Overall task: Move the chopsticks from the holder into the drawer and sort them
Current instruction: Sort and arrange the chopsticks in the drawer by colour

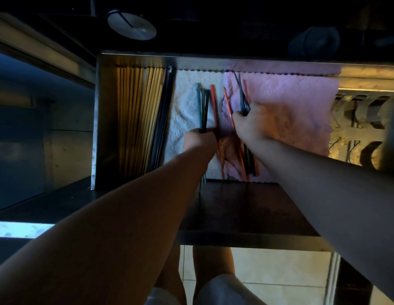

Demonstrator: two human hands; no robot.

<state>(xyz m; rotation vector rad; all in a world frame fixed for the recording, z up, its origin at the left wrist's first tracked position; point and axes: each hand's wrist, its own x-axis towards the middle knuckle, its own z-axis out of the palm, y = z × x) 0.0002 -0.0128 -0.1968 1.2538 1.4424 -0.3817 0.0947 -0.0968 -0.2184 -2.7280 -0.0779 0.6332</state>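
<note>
Yellow sticks (136, 119) lie sorted by the drawer's (99, 119) left edge; your left hand (199, 139) grips teal sticks (202, 108), your right hand (250, 123) dark sticks (241, 93), orange sticks (213, 106) still loose.

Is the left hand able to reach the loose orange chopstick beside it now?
Probably not freely: the left hand is closed on teal chopsticks. The orange chopstick lies just beside it on the white cloth, unobstructed, so only the full grip hinders.

Open drawer (99, 119), white cloth (187, 102), pink cloth (290, 106)
</note>
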